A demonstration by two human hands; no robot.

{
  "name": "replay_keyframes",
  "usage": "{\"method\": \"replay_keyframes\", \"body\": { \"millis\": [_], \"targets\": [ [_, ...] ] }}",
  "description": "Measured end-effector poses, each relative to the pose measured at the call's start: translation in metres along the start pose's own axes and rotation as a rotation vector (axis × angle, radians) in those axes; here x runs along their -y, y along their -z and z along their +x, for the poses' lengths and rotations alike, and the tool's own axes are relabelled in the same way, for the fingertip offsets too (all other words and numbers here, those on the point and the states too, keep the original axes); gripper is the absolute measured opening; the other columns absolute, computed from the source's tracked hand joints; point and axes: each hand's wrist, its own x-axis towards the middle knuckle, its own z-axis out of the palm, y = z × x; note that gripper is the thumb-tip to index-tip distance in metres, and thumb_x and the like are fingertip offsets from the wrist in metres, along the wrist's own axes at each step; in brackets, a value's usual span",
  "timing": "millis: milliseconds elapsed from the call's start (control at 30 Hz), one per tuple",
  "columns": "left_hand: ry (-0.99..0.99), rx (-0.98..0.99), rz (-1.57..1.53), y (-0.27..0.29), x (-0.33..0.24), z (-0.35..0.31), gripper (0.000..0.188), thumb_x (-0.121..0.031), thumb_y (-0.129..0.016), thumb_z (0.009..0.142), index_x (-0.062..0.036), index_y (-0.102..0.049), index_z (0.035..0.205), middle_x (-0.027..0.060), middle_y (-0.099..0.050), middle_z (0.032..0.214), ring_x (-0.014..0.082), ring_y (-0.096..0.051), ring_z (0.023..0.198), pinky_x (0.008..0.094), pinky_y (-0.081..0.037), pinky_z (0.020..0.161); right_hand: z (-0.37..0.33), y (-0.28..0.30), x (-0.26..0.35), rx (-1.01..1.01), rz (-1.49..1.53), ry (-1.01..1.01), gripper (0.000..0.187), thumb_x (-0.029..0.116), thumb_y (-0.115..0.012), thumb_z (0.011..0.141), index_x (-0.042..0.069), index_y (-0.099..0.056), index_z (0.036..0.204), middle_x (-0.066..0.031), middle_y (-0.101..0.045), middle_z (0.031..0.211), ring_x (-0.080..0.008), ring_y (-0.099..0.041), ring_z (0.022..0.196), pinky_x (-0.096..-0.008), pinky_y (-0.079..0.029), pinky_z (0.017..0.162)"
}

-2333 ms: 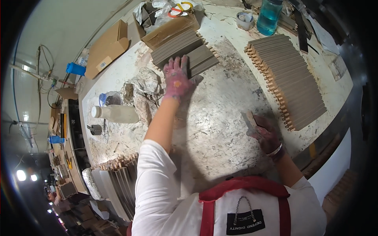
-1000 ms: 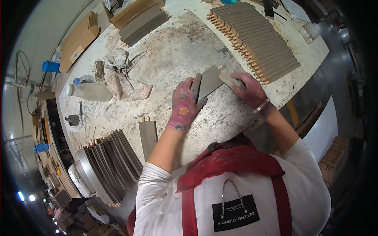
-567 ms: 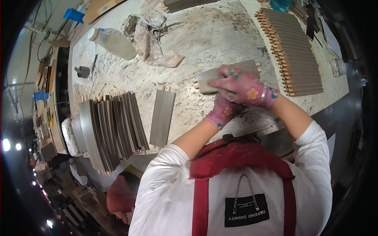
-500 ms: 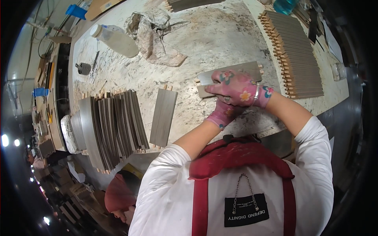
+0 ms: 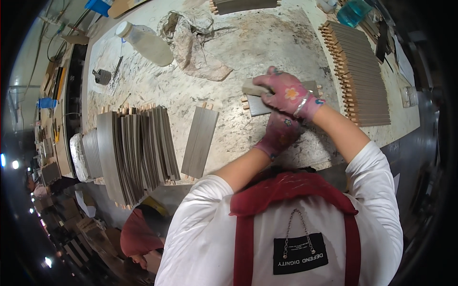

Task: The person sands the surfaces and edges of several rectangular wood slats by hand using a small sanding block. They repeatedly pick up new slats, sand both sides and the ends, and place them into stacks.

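Observation:
Both my hands wear pink flowered gloves. My right hand (image 5: 288, 93) is closed round a small beige-grey block, likely a sanding block (image 5: 254, 88), over the far edge of a grey wooden board (image 5: 259, 107). Pale dowel pegs stick out of both ends of that board, and my right hand covers its middle. My left hand (image 5: 280, 132) is closed at the board's near edge, its fingertips hidden under the right hand. Left of my hands, a similar grey board (image 5: 200, 142) with pegs lies alone on the worktable (image 5: 229, 121).
A stack of pegged boards (image 5: 138, 152) stands on edge at the left; another row (image 5: 360, 74) lies at the right. Farther back are a cloudy plastic bottle (image 5: 148, 45), a crumpled rag (image 5: 195, 52) and more boards (image 5: 245, 5). A person (image 5: 143, 233) is at lower left.
My right hand has moved the block from the board's near side to its far edge. The left hand stays at the near edge. The whole view has shifted slightly.

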Motion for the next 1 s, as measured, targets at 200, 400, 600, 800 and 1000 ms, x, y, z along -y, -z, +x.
{"method": "replay_keyframes", "body": {
  "millis": [200,400,600,800,1000],
  "targets": [
    [-0.292,0.033,0.427,0.007,-0.007,0.006,0.070,-0.031,-0.071,0.076,-0.0003,-0.053,0.135,0.0192,-0.047,0.146,0.0371,-0.038,0.141,0.0567,-0.030,0.116,-0.080,0.055,-0.100,-0.269,-0.048,-0.082,0.033,0.011,-0.064,0.084,0.005,-0.065,0.116,-0.0161,-0.068,0.111,-0.0317,-0.060,0.109,-0.0381,-0.048,0.096],
    [-0.038,0.147,0.637,0.085,-0.018,-0.001,0.083,-0.038,-0.080,0.077,0.0044,-0.045,0.140,0.0266,-0.045,0.146,0.0437,-0.038,0.139,0.0568,-0.022,0.117,-0.132,0.066,-0.118,-0.598,0.062,-0.219,0.032,0.023,-0.069,0.086,0.007,-0.066,0.115,-0.0151,-0.063,0.106,-0.0306,-0.061,0.109,-0.0379,-0.050,0.096],
    [-0.081,0.164,0.754,0.088,-0.011,-0.006,0.083,-0.044,-0.073,0.082,0.0037,-0.044,0.143,0.0246,-0.042,0.150,0.0452,-0.036,0.140,0.0570,-0.023,0.117,-0.058,-0.019,-0.050,-0.620,0.711,-0.144,0.042,0.024,-0.074,0.086,0.011,-0.066,0.125,-0.0079,-0.062,0.118,-0.0190,-0.063,0.096,-0.0311,-0.054,0.085],
    [-0.100,0.156,0.662,0.099,0.004,0.007,0.080,-0.040,-0.073,0.081,0.0002,-0.045,0.144,0.0241,-0.046,0.146,0.0454,-0.041,0.135,0.0533,-0.030,0.114,-0.079,-0.006,-0.123,-1.008,0.912,-0.325,0.036,0.023,-0.068,0.089,0.012,-0.067,0.124,-0.0079,-0.063,0.126,-0.0194,-0.063,0.104,-0.0304,-0.053,0.090],
    [-0.043,0.060,0.697,0.103,0.006,0.015,0.083,-0.037,-0.079,0.075,0.0057,-0.045,0.138,0.0282,-0.046,0.141,0.0472,-0.040,0.134,0.0511,-0.033,0.113,-0.088,0.011,-0.091,-0.978,1.032,-0.120,0.038,0.020,-0.070,0.090,0.008,-0.065,0.125,-0.0068,-0.064,0.118,-0.0161,-0.060,0.098,-0.0270,-0.053,0.084]
  ]
}}
